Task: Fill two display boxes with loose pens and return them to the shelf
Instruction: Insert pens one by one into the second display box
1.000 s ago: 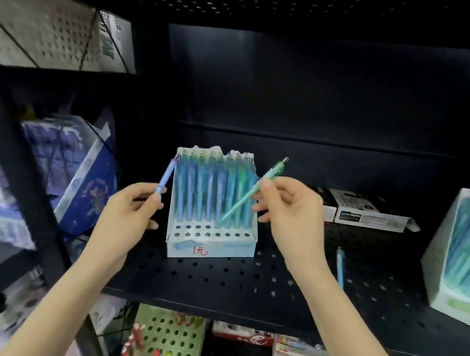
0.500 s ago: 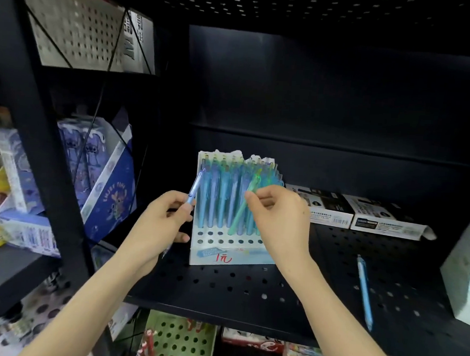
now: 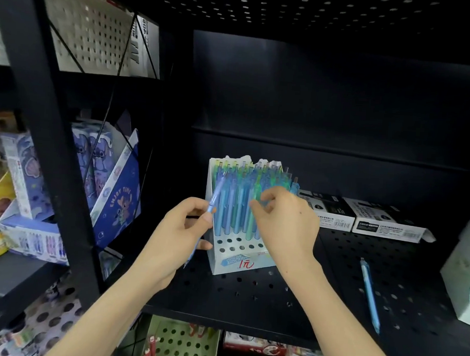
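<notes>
A white display box with several blue and green pens standing in its holes sits on the black perforated shelf; its front rows of holes hold nothing. My left hand grips a blue pen just left of the box. My right hand is in front of the box, its fingertips pinching a green pen that stands among the others. One loose blue pen lies on the shelf to the right. A second display box shows at the right edge.
Two flat white-and-black cartons lie behind the loose pen. A black upright post divides this bay from a left bay stacked with purple cartoon boxes. A green perforated holder sits on the shelf below.
My right hand has carried the green pen from in front of the box down into the rows of pens. The view has shifted left, so the box now sits further right.
</notes>
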A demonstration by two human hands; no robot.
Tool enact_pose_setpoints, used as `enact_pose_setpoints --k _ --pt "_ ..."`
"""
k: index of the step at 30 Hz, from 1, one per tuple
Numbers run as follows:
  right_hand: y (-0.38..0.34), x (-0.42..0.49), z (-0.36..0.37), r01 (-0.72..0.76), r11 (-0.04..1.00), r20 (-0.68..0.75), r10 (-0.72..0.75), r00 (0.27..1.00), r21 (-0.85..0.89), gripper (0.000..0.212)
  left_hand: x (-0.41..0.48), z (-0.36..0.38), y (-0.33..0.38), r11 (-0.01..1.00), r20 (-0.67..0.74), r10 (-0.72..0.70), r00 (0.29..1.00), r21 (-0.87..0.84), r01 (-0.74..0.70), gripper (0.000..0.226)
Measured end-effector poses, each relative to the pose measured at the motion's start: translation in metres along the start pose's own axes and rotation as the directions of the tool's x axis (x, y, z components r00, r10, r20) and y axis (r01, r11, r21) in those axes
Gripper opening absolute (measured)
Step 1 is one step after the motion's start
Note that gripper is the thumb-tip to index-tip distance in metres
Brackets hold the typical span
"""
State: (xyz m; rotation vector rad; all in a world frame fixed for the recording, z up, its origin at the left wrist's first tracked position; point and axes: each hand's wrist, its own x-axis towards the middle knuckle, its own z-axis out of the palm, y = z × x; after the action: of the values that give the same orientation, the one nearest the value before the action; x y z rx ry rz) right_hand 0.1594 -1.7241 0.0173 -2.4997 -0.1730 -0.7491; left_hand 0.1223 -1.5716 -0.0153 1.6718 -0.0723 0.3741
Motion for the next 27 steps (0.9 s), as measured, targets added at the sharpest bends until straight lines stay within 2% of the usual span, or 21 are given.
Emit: enact_pose_setpoints --k 2,5,8,11,13,15,19,27 --pt "-0.006 -0.008 -0.008 0.036 0.987 -0.079 -0.024 0.997 0.157 0.027 -0.002 0.0 0.001 0.992 0.027 0.101 0.995 0.077 -0.103 0.011" --pt "-0.016 -0.016 -0.015 0.032 0.869 0.009 -0.042 0.999 0.494 0.03 -0.005 0.005 0.006 0.956 0.092 0.234 0.968 0.162 -0.246 0.014" --pt "-0.016 -0.017 -0.019 0.02 0.819 0.047 -0.057 0.997 0.573 0.02 -0.008 0.009 0.01 0.922 0.124 0.314 0.941 0.197 -0.333 0.022" --pt "-0.007 -0.01 -0.033 0.024 0.745 -0.062 0.022 0.998 0.666 0.011 -0.007 0.004 0.003 0.89 0.06 0.356 0.933 0.281 -0.358 0.025" --pt "0.002 -0.004 -0.04 0.054 0.777 -0.165 0.065 0.984 0.628 0.01 -0.003 0.0 -0.007 0.871 -0.003 0.358 0.934 0.362 -0.333 0.031" --pt "0.007 0.0 -0.038 0.07 0.857 -0.2 0.04 0.979 0.511 0.011 0.0 -0.001 -0.018 0.872 -0.032 0.325 0.945 0.396 -0.287 0.043" --pt "0.007 -0.002 -0.022 0.078 0.936 -0.151 -0.027 0.988 0.343 0.015 0.004 0.005 -0.038 0.894 0.034 0.264 0.964 0.367 -0.257 0.063" --pt "0.003 0.004 -0.003 0.023 0.964 -0.032 -0.015 0.999 0.266 0.023 0.006 0.005 -0.049 0.9 0.113 0.276 0.955 0.319 -0.298 0.078"
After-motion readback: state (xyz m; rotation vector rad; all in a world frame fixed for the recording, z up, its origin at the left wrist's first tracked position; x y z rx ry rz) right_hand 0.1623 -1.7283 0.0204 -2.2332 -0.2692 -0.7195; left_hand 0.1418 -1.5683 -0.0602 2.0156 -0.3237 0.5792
